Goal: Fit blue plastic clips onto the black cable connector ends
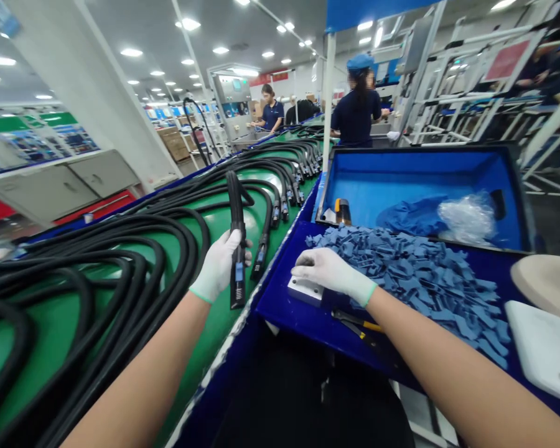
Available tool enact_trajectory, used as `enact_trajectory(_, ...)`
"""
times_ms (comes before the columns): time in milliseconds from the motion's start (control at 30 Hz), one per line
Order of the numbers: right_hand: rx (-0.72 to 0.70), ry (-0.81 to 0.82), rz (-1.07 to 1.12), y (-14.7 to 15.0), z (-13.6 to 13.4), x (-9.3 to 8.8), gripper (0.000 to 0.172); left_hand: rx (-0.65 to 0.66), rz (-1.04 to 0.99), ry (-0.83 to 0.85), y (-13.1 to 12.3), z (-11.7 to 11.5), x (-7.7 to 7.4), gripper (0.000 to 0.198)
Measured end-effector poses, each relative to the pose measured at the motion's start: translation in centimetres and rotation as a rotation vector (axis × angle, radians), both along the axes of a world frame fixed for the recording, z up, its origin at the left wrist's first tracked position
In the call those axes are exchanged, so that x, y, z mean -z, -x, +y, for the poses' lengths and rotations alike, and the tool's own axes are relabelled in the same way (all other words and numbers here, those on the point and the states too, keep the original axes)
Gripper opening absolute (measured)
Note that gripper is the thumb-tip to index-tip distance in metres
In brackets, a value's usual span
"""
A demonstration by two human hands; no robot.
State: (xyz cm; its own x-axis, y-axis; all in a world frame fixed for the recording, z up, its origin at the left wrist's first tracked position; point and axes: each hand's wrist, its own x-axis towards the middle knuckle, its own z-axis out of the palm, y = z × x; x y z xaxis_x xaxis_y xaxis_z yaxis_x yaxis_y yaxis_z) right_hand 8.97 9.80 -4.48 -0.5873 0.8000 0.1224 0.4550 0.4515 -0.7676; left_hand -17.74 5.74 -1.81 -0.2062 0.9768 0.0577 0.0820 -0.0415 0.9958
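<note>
Presumably to keep the blue tab (239,274) visible, my left hand (220,264) gripped the black hose end (238,295) toward eleven o'clock, while my right hand (330,272), whether loaded I couldn't tell, curled narrowly at the white block (304,292) just past twelve, blue pieces (413,274) handy at one.

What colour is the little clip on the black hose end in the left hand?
The clip is blue; it shows best in the head view.
</note>
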Motion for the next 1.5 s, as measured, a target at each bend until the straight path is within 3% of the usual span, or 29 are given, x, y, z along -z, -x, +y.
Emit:
enact_trajectory(100, 0.019, -0.059, -0.087, 0.4, 0.0, 0.3, 0.016, -0.064, 0.11, 0.129, 4.9, -3.3, 2.1, 0.055)
enact_trajectory(233, 0.027, -0.122, -0.182, 0.8, 0.0, 0.7, 0.017, -0.149, 0.29, 0.274, 9.6, -9.0, 4.0, 0.057)
enact_trajectory(367, 0.023, -0.139, -0.233, 0.8, 0.2, 1.0, 0.018, -0.338, 0.522, 0.347, 12.5, -15.7, 3.6, 0.057)
enact_trajectory(433, 0.028, -0.125, -0.273, 1.0, 0.3, 1.0, 0.019, -0.393, 0.787, 0.417, 13.1, -19.1, 3.1, 0.054)
enact_trajectory(567, 0.03, -0.128, -0.343, 1.4, 0.1, 0.6, 0.022, -0.248, 1.36, 0.729, 13.3, -24.4, 3.4, 0.058)
enact_trajectory(700, 0.016, -0.151, -0.343, 1.3, -0.2, 0.4, 0.025, -0.091, 1.317, 1.008, 14.6, -27.0, 3.9, 0.071)
enact_trajectory(767, 0.018, -0.161, -0.339, 1.1, -0.1, 0.4, 0.025, -0.041, 1.178, 1.01, 15.6, -27.3, 2.9, 0.077)
enact_trajectory(867, 0.007, -0.114, -0.319, 0.9, -0.2, 0.2, 0.027, -0.064, 0.943, 0.836, 17.0, -26.6, -0.5, 0.076)
enact_trajectory(967, 0.0, -0.092, -0.247, 1.1, -1.1, -0.4, 0.028, -0.12, 0.608, 0.659, 17.2, -25.0, -4.3, 0.059)
enact_trajectory(1067, -0.031, -0.168, -0.138, 1.9, -3.5, -1.3, 0.028, -0.116, 0.154, 0.487, 16.4, -22.8, -6.4, 0.042)
enact_trajectory(1200, -0.217, -0.032, 0.043, 3.9, -8.7, -2.3, 0.03, -0.256, -0.205, 0.275, 14.1, -19.1, -6.9, 0.031)
enact_trajectory(1233, -0.266, 0.041, 0.09, 4.6, -10.1, -2.4, 0.036, -0.267, -0.254, 0.239, 13.1, -18.0, -6.9, 0.028)
enact_trajectory(1333, -0.351, 0.28, 0.25, 6.8, -13.7, -2.1, 0.074, -0.206, -0.342, 0.086, 9.1, -14.9, -6.4, 0.02)
enact_trajectory(1367, -0.371, 0.351, 0.314, 7.4, -14.5, -1.9, 0.077, -0.175, -0.336, 0.037, 7.6, -13.9, -6.3, 0.021)
enact_trajectory(1433, -0.345, 0.449, 0.441, 7.9, -15.6, -1.3, 0.065, -0.138, -0.231, -0.023, 5.0, -12.5, -5.9, 0.027)
enact_trajectory(1500, -0.278, 0.554, 0.551, 7.3, -15.7, -1.0, 0.054, -0.193, 0.046, -0.054, 3.0, -11.9, -5.7, 0.033)
